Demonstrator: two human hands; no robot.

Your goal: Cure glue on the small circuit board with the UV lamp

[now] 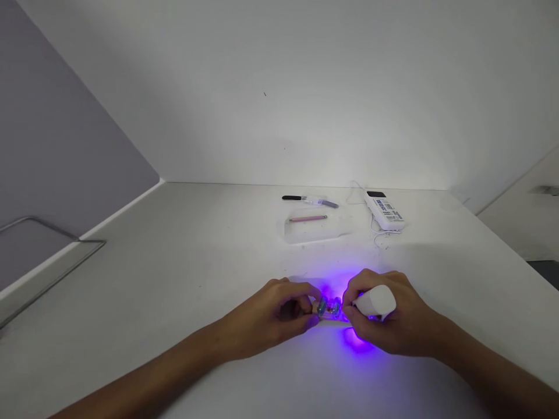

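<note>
Lighting the translucent piece point(332, 307)

Your left hand point(273, 317) pinches the piece's near end, between both hands, low over the surface point(196, 250). Your right hand point(395, 314) is clamped around the white handheld lamp point(381, 299), apparently casting violet light. Next move likely calls for steady aim.

I can't make out what small piece point(334, 306) the left hand point(273, 317) pinches, the right hand point(399, 317) hides part of the white lamp point(379, 300), and the box point(385, 212) bears print point(384, 205) too small to read.
</note>
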